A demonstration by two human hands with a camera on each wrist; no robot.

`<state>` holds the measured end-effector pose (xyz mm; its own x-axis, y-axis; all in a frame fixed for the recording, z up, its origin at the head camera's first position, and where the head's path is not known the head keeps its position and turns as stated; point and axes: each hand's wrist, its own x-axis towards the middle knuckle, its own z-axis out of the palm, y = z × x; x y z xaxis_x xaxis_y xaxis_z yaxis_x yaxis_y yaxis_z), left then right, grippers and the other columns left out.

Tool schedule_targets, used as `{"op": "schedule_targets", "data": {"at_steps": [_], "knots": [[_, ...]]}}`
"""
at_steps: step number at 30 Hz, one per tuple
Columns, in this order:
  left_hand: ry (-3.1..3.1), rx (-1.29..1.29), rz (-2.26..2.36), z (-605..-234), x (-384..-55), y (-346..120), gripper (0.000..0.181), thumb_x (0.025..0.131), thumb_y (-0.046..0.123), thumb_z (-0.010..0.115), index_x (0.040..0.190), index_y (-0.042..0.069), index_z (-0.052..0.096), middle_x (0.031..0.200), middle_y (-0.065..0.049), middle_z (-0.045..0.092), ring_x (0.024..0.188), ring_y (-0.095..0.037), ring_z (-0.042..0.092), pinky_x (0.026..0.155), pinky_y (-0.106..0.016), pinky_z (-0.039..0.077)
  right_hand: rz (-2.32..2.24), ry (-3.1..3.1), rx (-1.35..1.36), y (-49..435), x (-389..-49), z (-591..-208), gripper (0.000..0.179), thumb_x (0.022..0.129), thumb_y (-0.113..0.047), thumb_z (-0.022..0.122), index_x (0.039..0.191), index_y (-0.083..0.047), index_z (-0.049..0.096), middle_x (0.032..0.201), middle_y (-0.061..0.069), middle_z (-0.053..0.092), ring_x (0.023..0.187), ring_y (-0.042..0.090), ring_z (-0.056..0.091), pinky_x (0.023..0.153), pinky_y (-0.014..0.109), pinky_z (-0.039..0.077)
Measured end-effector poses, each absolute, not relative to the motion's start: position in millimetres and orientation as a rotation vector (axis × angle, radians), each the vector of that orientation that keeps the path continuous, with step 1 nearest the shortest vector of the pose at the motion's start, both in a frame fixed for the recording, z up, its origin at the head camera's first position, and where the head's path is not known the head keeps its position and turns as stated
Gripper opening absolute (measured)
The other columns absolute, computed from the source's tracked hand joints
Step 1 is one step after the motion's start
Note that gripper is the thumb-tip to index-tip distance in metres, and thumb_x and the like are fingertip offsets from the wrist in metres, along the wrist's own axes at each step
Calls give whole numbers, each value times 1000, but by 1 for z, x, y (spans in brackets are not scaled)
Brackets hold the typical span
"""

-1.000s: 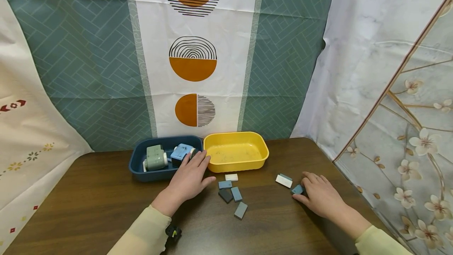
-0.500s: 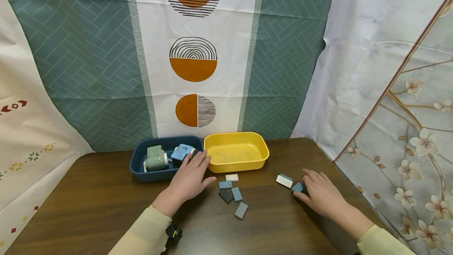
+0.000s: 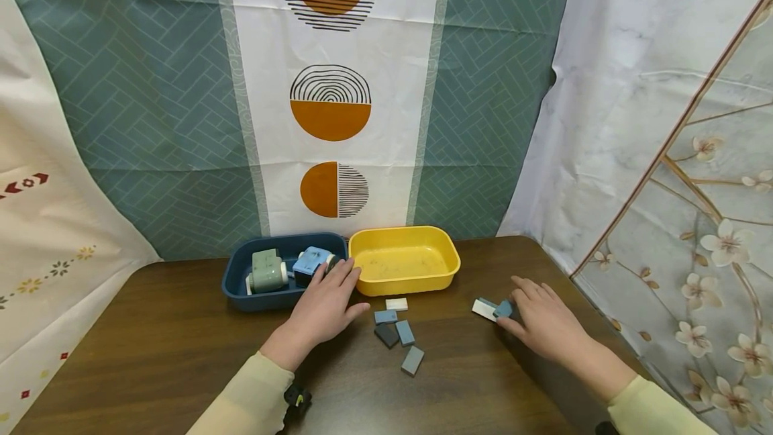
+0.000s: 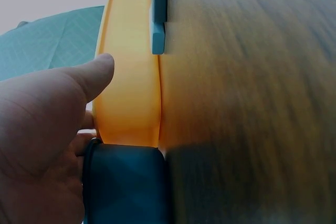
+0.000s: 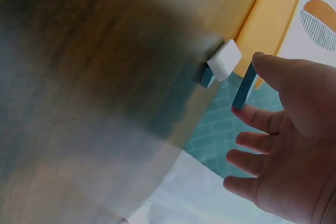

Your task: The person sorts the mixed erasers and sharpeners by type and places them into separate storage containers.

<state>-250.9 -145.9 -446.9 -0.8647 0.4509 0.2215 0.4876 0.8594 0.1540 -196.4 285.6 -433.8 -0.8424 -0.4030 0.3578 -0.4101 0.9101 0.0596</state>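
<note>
My right hand (image 3: 546, 324) pinches a small blue-grey rectangular block (image 5: 244, 87) between thumb and index fingertip, lifted off the table; the other fingers spread loosely. Just beyond it, a white block (image 3: 484, 310) leans on or lies across another blue-grey block (image 5: 207, 77). My left hand (image 3: 323, 307), fingers extended, rests at the adjoining rims of the navy tray (image 3: 260, 303) and the yellow tray (image 3: 410, 285). Between the hands lie a white block (image 3: 396, 304), a dark grey block (image 3: 386, 335), a grey block (image 3: 413, 360) and blue-grey blocks (image 3: 405, 332).
Inside the navy tray sit a green toy-like object (image 3: 268, 271) and a light blue one (image 3: 311, 262), the latter partly behind my left fingers. Patterned cloth (image 3: 483, 119) hangs behind the brown wooden table (image 3: 151, 348), with floral cloth (image 3: 694, 274) along the right side.
My right hand has raised the blue-grey block from the table and moved it slightly up and left, close to the white block. The left hand has stayed in place.
</note>
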Motion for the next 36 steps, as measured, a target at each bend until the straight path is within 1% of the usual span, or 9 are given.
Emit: {"op": "schedule_targets", "data": {"at_steps": [14,23,29,36], "knots": [[-2850,-729,-291,-447,-251,-144,79,107,51,71,166,4,48,176,-17,36,164,-36,33,134,-60,16,68,-2705,616,270,-205,-417,36,96,-36,89,103,-6,72,148,32,61,138,50,59,112,70,47],[-2849,-727,-295,-446,-250,-145,79,107,51,71,166,4,49,176,-17,37,164,-35,33,134,-60,17,110,-2721,612,258,-212,-409,33,99,-35,86,105,-6,71,153,31,58,144,50,55,116,72,42],[-2850,-726,-299,-448,-250,-146,79,107,51,71,166,4,49,176,-17,37,164,-35,33,134,-60,16,127,-2713,643,249,-218,-405,32,100,-35,85,105,-7,71,155,32,56,145,51,54,118,72,41],[-2838,-731,-293,-448,-249,-145,79,107,51,72,165,3,49,176,-18,38,163,-36,34,134,-60,17,106,-2713,668,239,-225,-399,34,102,-34,82,108,-3,71,156,33,55,146,52,52,118,72,40]]}}
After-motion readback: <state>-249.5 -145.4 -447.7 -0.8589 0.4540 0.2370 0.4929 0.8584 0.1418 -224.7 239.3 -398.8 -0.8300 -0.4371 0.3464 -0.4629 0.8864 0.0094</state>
